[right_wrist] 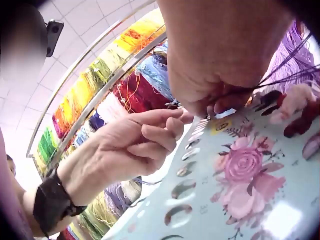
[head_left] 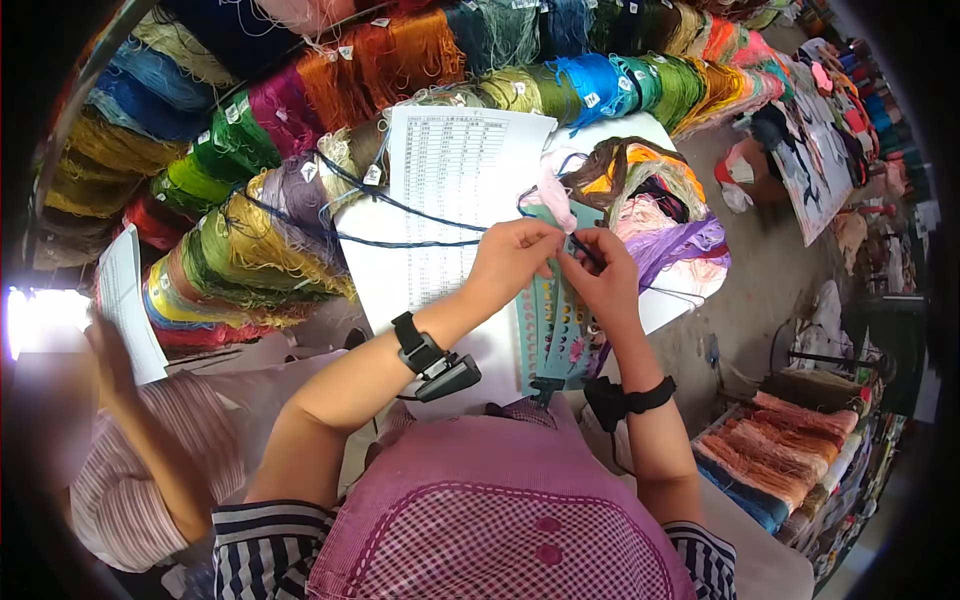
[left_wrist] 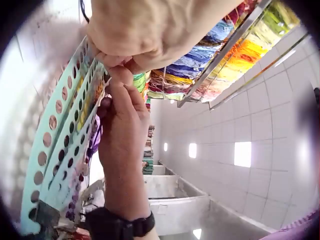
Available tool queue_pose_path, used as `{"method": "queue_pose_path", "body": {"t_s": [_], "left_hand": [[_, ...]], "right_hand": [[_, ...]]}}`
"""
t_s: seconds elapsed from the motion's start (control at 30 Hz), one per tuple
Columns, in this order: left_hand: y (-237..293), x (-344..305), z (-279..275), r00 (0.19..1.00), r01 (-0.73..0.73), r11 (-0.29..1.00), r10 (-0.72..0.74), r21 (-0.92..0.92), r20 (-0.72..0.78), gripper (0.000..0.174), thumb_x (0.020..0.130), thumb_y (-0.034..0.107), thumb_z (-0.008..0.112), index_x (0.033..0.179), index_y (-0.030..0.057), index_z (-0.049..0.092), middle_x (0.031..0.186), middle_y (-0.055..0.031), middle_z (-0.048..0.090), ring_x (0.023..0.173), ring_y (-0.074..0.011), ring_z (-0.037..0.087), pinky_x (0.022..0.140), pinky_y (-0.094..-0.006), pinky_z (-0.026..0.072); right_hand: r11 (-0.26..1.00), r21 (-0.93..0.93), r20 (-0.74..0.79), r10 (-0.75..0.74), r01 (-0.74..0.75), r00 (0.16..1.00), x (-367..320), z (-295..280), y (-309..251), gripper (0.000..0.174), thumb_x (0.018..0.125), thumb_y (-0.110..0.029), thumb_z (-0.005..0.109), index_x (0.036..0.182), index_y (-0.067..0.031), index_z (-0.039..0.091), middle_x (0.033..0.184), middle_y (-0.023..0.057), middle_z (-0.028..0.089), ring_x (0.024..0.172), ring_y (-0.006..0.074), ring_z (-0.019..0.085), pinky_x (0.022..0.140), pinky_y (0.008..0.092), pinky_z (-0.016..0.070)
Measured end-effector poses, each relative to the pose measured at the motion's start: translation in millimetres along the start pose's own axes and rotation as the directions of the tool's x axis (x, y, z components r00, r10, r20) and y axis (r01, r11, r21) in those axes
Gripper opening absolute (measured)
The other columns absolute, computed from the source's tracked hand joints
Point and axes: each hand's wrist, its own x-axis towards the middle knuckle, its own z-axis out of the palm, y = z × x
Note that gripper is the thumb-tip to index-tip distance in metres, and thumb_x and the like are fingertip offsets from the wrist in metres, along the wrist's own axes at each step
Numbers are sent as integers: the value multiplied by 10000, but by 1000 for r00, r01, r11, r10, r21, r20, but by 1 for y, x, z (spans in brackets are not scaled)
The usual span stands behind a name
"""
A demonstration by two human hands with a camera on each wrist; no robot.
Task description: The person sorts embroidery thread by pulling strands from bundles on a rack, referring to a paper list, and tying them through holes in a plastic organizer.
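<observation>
A teal punched thread card (head_left: 555, 330) printed with a pink rose (right_wrist: 242, 172) lies on the white table (head_left: 385, 270), over its near edge. Both hands meet at the card's far end. My left hand (head_left: 515, 255) pinches a dark blue thread (head_left: 420, 215) between thumb and forefinger; the thread trails away to the left over the table. My right hand (head_left: 603, 272) pinches dark strands (right_wrist: 282, 75) against the card's holes. In the left wrist view the card (left_wrist: 55, 150) stands edge-on beside the right hand (left_wrist: 122, 150), with the left hand (left_wrist: 150, 30) above.
A printed sheet (head_left: 450, 170) lies on the table behind the hands. A loose heap of coloured threads (head_left: 660, 215) sits to the right. Racks of bright skeins (head_left: 250, 150) ring the table. Another person at the left holds a paper (head_left: 130, 300). More skeins (head_left: 770, 450) are stacked at lower right.
</observation>
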Motion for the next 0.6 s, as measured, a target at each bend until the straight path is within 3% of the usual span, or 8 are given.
{"method": "queue_pose_path", "body": {"t_s": [0.13,0.2,0.3,0.43,0.47,0.5,0.57,0.6], "left_hand": [[-3,11,3,1000,-18,999,19,-32,11,142,895,129,631,962,14,680,759,-7,636,611,-67,598,458,-188,379],[-2,16,1,993,103,993,-107,61,57,141,872,134,648,942,14,673,750,-15,646,606,-87,621,457,-201,377],[-19,21,-3,998,32,999,-32,5,47,136,853,133,654,926,19,672,739,-18,651,588,-100,629,452,-212,364],[-4,7,-17,994,107,992,-107,-61,3,122,830,122,664,918,39,675,805,-22,665,664,-105,627,512,-214,370],[-12,7,-22,994,97,960,-80,-262,76,143,845,118,633,969,55,667,848,-41,664,687,-109,614,531,-220,383],[-7,5,-23,994,98,960,-81,-262,75,143,845,118,633,969,55,667,848,-41,664,687,-109,614,531,-220,383],[11,-1,-24,916,352,703,-123,-618,382,193,877,127,576,1046,67,649,873,-68,660,672,-126,608,519,-224,389],[15,2,-25,872,375,817,-151,-437,466,185,900,142,511,1022,61,625,795,-78,649,649,-148,605,522,-236,412]], "right_hand": [[988,95,58,116,-121,992,-1,-1,-7,270,761,-108,740,979,8,632,815,1,590,674,34,490,598,194,417],[988,86,54,127,-131,990,-2,-2,-9,276,763,-108,743,985,7,628,812,1,598,678,37,500,607,193,423],[989,75,51,123,-126,991,-3,1,-6,277,773,-105,745,994,7,622,805,0,609,694,39,519,625,190,434],[990,38,49,136,-138,989,-2,-3,-6,252,802,-94,732,999,9,614,810,1,621,715,39,537,650,185,445],[990,61,46,121,-124,992,-2,-2,-1,222,810,-83,725,979,14,620,806,-5,623,708,36,533,639,184,441],[990,62,47,122,-125,991,-2,-2,4,222,810,-83,725,979,14,620,806,-5,623,708,36,533,639,184,441],[992,-19,91,128,-127,988,-2,-3,10,322,779,-64,736,1054,0,582,794,-1,625,685,38,526,619,196,437],[992,-24,95,128,-126,987,-3,-2,7,322,779,-64,736,1054,0,582,794,-1,625,685,38,526,619,196,437]]}}
